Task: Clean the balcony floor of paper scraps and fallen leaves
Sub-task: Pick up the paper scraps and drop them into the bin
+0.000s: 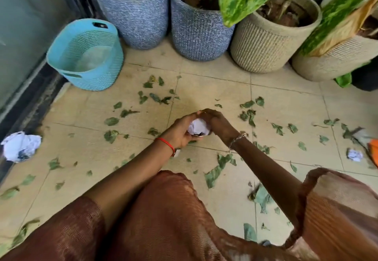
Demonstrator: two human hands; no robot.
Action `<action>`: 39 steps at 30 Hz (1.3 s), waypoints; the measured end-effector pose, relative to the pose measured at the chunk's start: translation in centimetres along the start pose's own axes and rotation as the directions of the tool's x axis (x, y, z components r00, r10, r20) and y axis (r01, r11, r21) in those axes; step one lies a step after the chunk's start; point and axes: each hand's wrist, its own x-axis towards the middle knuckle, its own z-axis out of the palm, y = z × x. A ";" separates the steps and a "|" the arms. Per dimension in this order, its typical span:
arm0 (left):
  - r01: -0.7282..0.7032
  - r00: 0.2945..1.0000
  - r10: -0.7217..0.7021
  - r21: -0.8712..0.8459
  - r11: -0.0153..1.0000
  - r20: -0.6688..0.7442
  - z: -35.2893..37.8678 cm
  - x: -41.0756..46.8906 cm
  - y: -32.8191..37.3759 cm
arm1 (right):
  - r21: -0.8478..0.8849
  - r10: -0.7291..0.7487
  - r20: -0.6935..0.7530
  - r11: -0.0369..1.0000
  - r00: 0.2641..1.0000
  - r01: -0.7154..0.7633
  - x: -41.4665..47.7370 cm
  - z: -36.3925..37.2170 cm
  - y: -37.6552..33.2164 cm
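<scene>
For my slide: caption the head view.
Left hand and right hand hold paper ball over leaf-strewn floor near turquoise basket.

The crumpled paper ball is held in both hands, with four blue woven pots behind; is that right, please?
No: the head view shows two blue woven pots and two beige ones; left hand and right hand hold the crumpled paper ball.

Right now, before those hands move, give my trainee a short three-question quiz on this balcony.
1. True or false: the left hand and right hand together hold a crumpled paper ball.
2. The turquoise basket stands next to: A) a blue pot; B) a watering can; C) a broom.
3. Fill in: the floor is strewn with green ____.
Key: 1 true; 2 A; 3 leaves.
</scene>
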 end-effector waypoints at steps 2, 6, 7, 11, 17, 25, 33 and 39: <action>-0.007 1.000 0.007 0.003 1.000 -0.006 -0.7 -0.7 0.5 | -0.068 -0.024 0.042 0.997 0.999 0.027 0.7 1.5 0.0; 0.011 1.000 -0.014 -0.180 0.984 -0.016 -3.2 -2.8 1.5 | -0.077 -0.059 0.197 0.994 0.979 0.075 0.8 3.0 -0.8; 0.020 0.999 -0.025 -0.214 0.977 -0.023 -3.8 -3.2 1.7 | -0.048 -0.083 0.216 0.994 0.973 0.095 0.7 3.3 -1.0; 0.000 0.995 -0.027 -0.284 0.959 -0.091 -7.1 -4.7 2.8 | 0.077 -0.067 0.288 0.996 0.955 0.047 1.1 6.7 -2.4; -0.045 0.914 0.136 0.237 0.971 -0.381 -14.6 -6.8 4.1 | 0.181 -0.075 0.376 0.983 0.923 0.006 2.1 12.0 -3.6; 0.628 0.666 0.488 0.777 0.042 -0.565 -30.8 -9.7 2.6 | 0.162 -0.052 0.471 0.986 0.880 -0.028 2.7 15.0 -2.8; 0.723 0.682 0.552 0.556 -0.410 -0.480 -36.1 -12.2 2.1 | 0.118 0.022 0.390 0.990 0.920 -0.074 3.8 15.2 -0.4; 0.749 0.651 0.661 0.455 -0.481 -0.373 -36.3 -11.8 1.6 | 0.135 0.045 0.360 0.986 0.932 -0.100 3.1 14.0 1.1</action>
